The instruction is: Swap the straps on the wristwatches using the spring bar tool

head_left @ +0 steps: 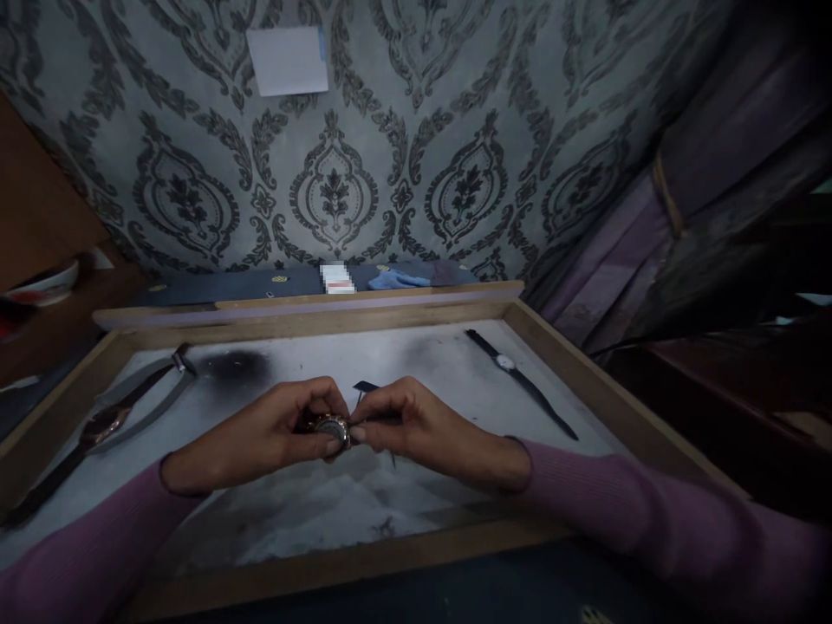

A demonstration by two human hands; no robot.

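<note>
A round watch (334, 428) with a shiny gold-toned rim is held over the middle of a wood-framed tray (364, 315). My left hand (279, 426) is closed on its left side, thumb along the lower edge. The fingers of my right hand (409, 425) pinch at the watch's right side; a dark strap seems to run under them, partly hidden. A small dark flat piece (367, 386) shows just behind the fingers. A watch with a white dial and black strap (505, 362) lies at the tray's right. At its left is a brown-strapped watch (104, 425).
The tray's raised wooden edges surround the hands. Beyond the back edge lie a blue cloth (398, 279) and a small white packet (337, 278) before a patterned wall. A bowl (45, 286) stands at far left; a tied curtain (624, 225) hangs at right.
</note>
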